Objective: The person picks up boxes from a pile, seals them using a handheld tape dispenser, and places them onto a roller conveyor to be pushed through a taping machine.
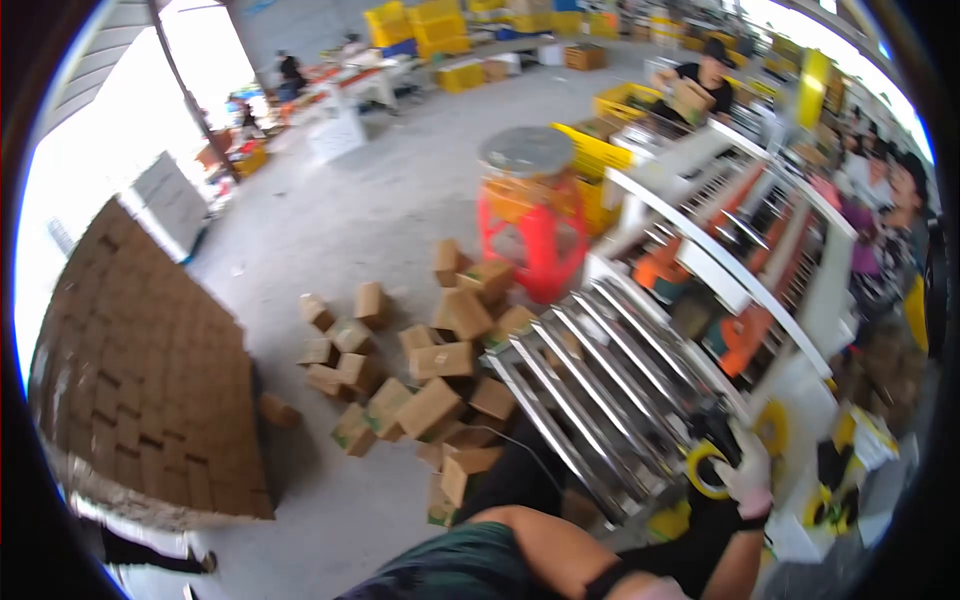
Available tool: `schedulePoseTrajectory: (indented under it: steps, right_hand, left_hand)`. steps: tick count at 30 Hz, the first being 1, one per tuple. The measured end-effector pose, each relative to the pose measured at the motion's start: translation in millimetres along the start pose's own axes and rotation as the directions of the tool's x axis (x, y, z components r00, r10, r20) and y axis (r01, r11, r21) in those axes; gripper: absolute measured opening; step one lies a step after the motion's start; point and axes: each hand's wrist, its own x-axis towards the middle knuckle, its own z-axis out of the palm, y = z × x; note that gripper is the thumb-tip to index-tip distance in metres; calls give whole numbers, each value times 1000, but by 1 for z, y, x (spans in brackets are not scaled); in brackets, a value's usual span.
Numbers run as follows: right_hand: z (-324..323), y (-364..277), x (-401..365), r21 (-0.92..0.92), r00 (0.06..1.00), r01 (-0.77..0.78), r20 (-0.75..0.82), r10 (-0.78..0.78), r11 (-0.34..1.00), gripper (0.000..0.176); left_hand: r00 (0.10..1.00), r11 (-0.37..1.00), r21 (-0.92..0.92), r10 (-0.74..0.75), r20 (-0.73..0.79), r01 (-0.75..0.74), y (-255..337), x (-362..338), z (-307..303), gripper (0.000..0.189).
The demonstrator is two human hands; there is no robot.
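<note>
My right hand (747, 478), in a pale glove with a dark band at the wrist, is closed on a tape dispenser (716, 428) with a yellow tape roll (708, 471). It is beside the lower end of a metal roller conveyor (590, 390). My left forearm crosses the bottom of the view; only a small part of my left hand (655, 589) shows past its dark wristband, with the fingers cut off by the frame edge. Several small brown cartons (440, 360) lie heaped on the floor left of the rollers.
A carton-sealing machine (740, 260) adjoins the rollers. Beyond the cartons stands a red stool (540, 235). A tall wrapped carton stack (150, 370) rises at left. More tape rolls (830, 508) lie at lower right. Co-workers (705, 85) are at the back and right.
</note>
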Motion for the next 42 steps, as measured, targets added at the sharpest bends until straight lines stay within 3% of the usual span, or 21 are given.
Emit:
schedulePoseTrajectory:
  steps: [2, 4, 5, 6, 8, 9, 11, 14, 15, 18, 20, 22, 23, 24, 27, 28, 30, 33, 37, 40, 42]
  right_hand:
    - [-7, 2, -4, 26, 999, -29, 25, 28, 999, 67]
    - [-15, 3, -8, 31, 996, -72, 52, 70, 997, 68]
    - [-17, 5, -9, 41, 995, -87, 62, 84, 995, 68]
    - [-18, 4, -10, 68, 993, -95, 77, 90, 993, 69]
    - [-21, -1, -12, 105, 992, -92, 95, 82, 990, 69]
    - [-23, -2, -12, 111, 991, -87, 110, 75, 990, 70]
    - [-23, -5, -11, 124, 993, -29, 118, 14, 992, 68]
    - [-21, -8, -9, 150, 992, 30, 120, -49, 988, 66]
    - [-19, -6, -10, 120, 991, 52, 114, -66, 991, 64]
    - [-22, -13, -7, 65, 985, 96, 135, -105, 993, 63]
    - [-22, -14, -7, 55, 983, 76, 162, -84, 996, 65]
    - [-15, -6, -9, 66, 980, 131, 145, -139, 989, 64]
    - [-16, -12, -9, 84, 982, 89, 162, -102, 992, 65]
    - [-18, -16, -9, 107, 981, 50, 182, -69, 993, 66]
    - [-16, -12, -10, 19, 968, 113, 225, -115, 993, 66]
    - [-9, -4, -12, 23, 965, 159, 207, -160, 987, 69]
    - [-13, -11, -11, -13, 954, 139, 270, -130, 990, 71]
    - [-6, -10, -11, -13, 945, 191, 272, -181, 981, 69]
    - [-32, -11, -9, 113, 929, 347, 99, -357, 931, 76]
    - [-74, -2, -25, -163, 944, 242, 266, -194, 957, 75]
    - [-78, 0, -29, -271, 943, 223, 304, -136, 936, 69]
  left_hand:
    - [992, 993, 32, -109, -60, 112, -17, -32, -28, 28]
    - [910, 955, 0, -284, -301, 298, -52, -93, -66, 27]
    - [775, 957, -188, -290, -561, 222, -89, -141, -87, 25]
    - [533, 904, -97, -329, -780, 416, -94, -167, -107, 42]
    - [48, 696, -544, -635, -771, 469, -98, -191, -134, 72]
    - [19, 646, -640, -710, -704, 416, -110, -196, -138, 79]
    - [-19, 517, -804, -838, -546, 294, -128, -197, -141, 96]
    - [135, 436, -855, -900, -415, 282, -142, -186, -142, 109]
    - [132, 410, -854, -912, -389, 321, -148, -182, -143, 105]
    - [326, 471, -784, -875, -357, 404, -147, -169, -138, 95]
    - [388, 537, -792, -822, -416, 290, -140, -159, -130, 65]
    - [246, 496, -771, -868, -431, 399, -156, -181, -139, 47]
    - [217, 541, -788, -841, -496, 294, -158, -177, -135, 34]
    - [237, 626, -624, -769, -594, 469, -173, -191, -135, 30]
    - [191, 613, -590, -760, -621, 525, -173, -200, -134, 23]
    - [106, 560, -717, -813, -573, 416, -167, -192, -131, 21]
    - [98, 586, -584, -748, -657, 561, -176, -208, -134, 16]
    - [29, 610, -495, -647, -762, 618, -173, -207, -133, 11]
    - [-6, 619, -357, -495, -869, 700, -94, -218, -169, 8]
    - [-50, 668, -281, -343, -938, 689, -30, -277, -220, 8]
    - [-13, 650, -277, -381, -924, 708, -10, -271, -225, 8]
